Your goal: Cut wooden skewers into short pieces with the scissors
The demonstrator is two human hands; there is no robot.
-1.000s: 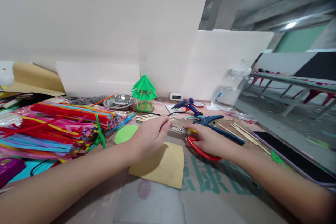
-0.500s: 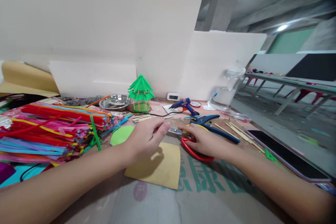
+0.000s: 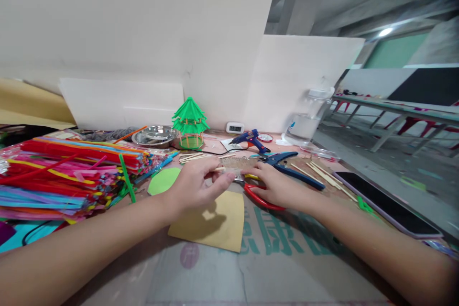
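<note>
My left hand [image 3: 199,184] is closed, with the pale tip of a thin wooden stick [image 3: 220,169] showing between thumb and fingers. To its right, my right hand [image 3: 278,184] bends over a pair of scissors [image 3: 263,199] with red and yellow handles. Its fingers lie across the yellow handle near the pivot, and the thumb is by the red loop. The blades point left, partly covered by the fingers. Below both hands lies a tan square of card [image 3: 210,229]. A light green paper disc [image 3: 163,180] is left of my left hand.
Bundled pipe cleaners [image 3: 68,177] fill the left side. Behind the hands stand a green-roofed model pavilion [image 3: 190,122], a metal dish [image 3: 154,136], a timer [image 3: 235,127] and a blue glue gun [image 3: 253,141]. Blue-handled pliers [image 3: 297,174], wooden sticks [image 3: 328,174] and a phone [image 3: 387,205] lie right.
The view has tipped down slightly. My left thumb has lowered and opened a little, and the stick's tip now shows. My right fingers have slid slightly left over the scissors.
</note>
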